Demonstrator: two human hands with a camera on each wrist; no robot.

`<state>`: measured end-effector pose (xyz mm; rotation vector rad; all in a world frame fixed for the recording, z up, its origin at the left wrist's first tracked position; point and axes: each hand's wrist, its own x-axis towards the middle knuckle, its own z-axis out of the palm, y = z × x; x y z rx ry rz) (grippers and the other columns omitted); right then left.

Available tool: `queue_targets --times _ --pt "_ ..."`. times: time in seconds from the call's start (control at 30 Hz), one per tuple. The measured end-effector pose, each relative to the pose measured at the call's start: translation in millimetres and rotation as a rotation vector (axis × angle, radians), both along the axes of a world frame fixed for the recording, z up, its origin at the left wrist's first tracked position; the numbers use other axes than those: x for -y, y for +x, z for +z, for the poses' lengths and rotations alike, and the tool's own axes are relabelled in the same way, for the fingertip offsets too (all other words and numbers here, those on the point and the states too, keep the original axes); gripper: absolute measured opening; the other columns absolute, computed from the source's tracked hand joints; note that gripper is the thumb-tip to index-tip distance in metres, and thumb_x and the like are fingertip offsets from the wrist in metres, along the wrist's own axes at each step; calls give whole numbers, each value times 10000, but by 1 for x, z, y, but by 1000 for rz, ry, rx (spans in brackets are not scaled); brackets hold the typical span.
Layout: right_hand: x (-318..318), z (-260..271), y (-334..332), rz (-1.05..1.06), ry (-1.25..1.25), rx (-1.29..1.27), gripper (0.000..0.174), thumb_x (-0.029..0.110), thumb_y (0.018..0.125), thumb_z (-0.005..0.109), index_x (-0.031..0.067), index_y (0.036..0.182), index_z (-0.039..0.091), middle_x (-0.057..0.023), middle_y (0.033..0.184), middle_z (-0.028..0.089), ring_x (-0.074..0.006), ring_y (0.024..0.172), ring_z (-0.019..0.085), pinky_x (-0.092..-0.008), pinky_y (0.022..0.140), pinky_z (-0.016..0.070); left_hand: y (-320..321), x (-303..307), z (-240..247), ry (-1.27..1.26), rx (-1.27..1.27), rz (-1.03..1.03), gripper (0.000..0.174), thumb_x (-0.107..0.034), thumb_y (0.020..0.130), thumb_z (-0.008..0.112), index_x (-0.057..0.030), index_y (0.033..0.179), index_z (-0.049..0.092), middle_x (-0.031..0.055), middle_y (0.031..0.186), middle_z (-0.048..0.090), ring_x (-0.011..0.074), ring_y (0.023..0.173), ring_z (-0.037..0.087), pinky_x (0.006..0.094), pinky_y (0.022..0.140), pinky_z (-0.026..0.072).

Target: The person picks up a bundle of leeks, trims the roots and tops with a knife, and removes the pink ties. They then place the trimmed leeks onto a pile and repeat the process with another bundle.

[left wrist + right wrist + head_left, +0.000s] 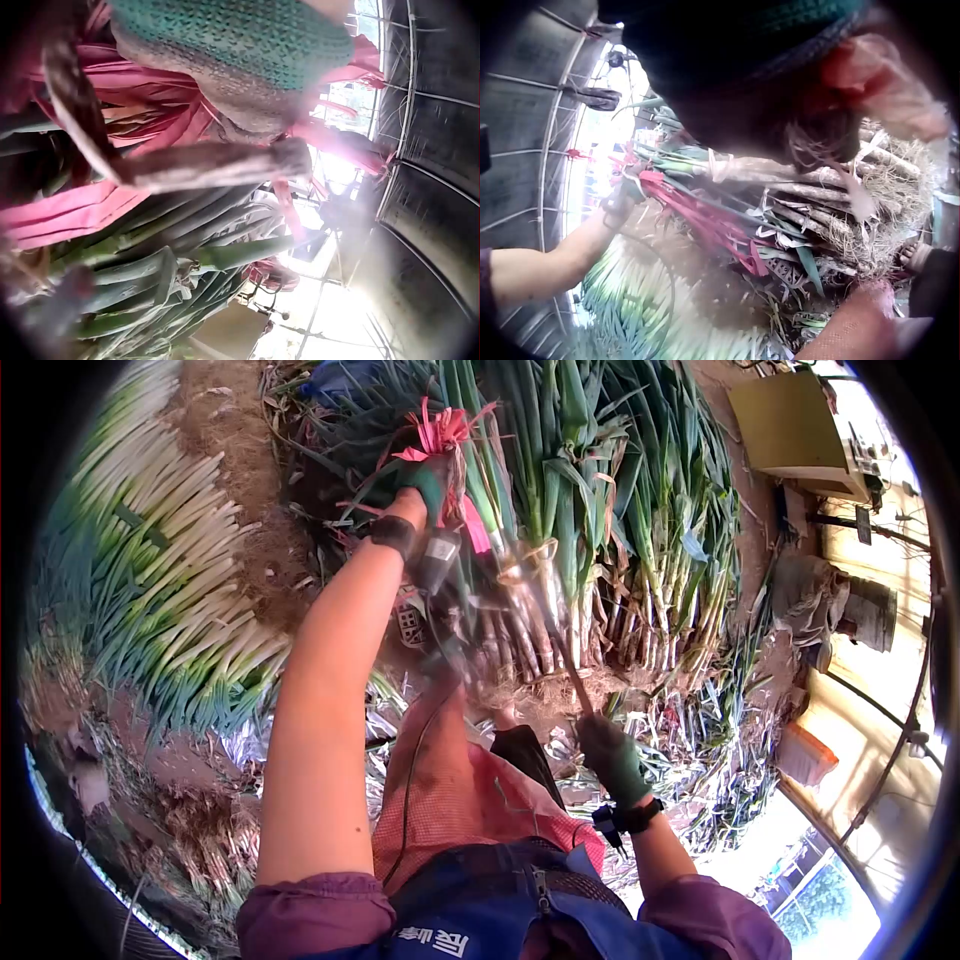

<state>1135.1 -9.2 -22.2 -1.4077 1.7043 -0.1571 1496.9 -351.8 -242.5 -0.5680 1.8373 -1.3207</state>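
Observation:
My left hand (425, 480), in a green knit glove with a dark palm, grips a bunch of pink-red plastic strips (440, 430) over the long green onions. In the left wrist view, strips (67, 214) trail below the glove and a brown band crosses in front of them. Lower right, my gloved right hand (610, 758) is curled round the end of a long, thin brownish strip (572, 668). That strip slants up to a pale tie around a bundle of long green onions (515, 630). Blur hides the strip's material.
More onions stand upright in thick bundles (660, 580) behind. A long row of trimmed onions (170, 570) lies on the soil at left. Leaf scraps (690, 760) litter the ground at right. A yellowish box (785, 435) stands at the back right.

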Motion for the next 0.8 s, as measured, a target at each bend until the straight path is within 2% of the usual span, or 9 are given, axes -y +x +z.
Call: queue_targets --times 0.1,0.17,0.23,0.37,0.53,0.63,0.7,0.77,0.8 --pt "-3 -28 -25 347 -43 -147 196 243 872 549 65 897 627 -195 748 625 -322 681 637 -412 603 496 -16 -13 50 197 -429 55 396 -127 867 434 -16 1242 499 130 1215 549 264 1098 524 368 968 387" --pt "-15 -74 -56 657 -30 -358 221 262 872 541 57 893 621 -211 755 622 -352 700 635 -436 617 498 -55 -21 175 612 -243 378 503 -199 884 391 24 1335 404 191 1343 442 305 1230 432 395 1044 321" --pt "-21 -84 -64 246 62 -208 254 289 870 526 61 889 635 -218 806 636 -375 809 629 -457 667 500 -39 -19 162 476 -370 407 533 -230 904 349 19 1375 344 186 1408 367 287 1287 375 388 1093 268" --pt "-18 -86 -71 150 150 -167 320 356 864 513 78 931 658 -208 853 647 -374 853 626 -441 750 495 -36 -8 213 184 -479 399 521 -208 917 411 4 1384 316 116 1440 346 219 1325 336 328 1099 271" --pt "7 -70 -68 108 306 -240 340 380 861 515 95 966 666 -188 891 658 -361 884 628 -433 781 493 -16 25 175 -402 120 -106 425 -193 969 314 -35 1362 347 101 1354 441 188 1246 406 278 1047 315" --pt "26 -40 -57 6 409 -120 338 392 857 514 110 965 667 -189 910 656 -357 888 628 -435 774 497 -43 22 203 -637 1786 -968 421 -232 994 290 -25 1353 366 70 1316 494 196 1213 462 335 996 395" --pt "19 -55 -59 28 341 -82 322 378 859 504 120 959 670 -179 885 661 -339 844 644 -426 751 507 -56 0 211 -969 2307 -1246 384 -266 994 316 -64 1295 443 59 1232 541 200 1140 521 345 974 415" --pt "26 -57 -51 17 335 -106 311 362 859 499 121 951 672 -173 869 663 -332 815 651 -421 739 512 -62 -5 187 -763 1943 -923 344 -282 984 361 -104 1253 484 40 1175 560 198 1046 563 353 948 416" --pt "34 -52 -46 75 304 -140 298 348 856 496 127 938 677 -167 848 665 -324 775 658 -410 726 518 -68 -5 180 -798 2113 -1144 331 -291 969 417 -120 1245 486 54 1118 584 201 977 577 344 888 430"
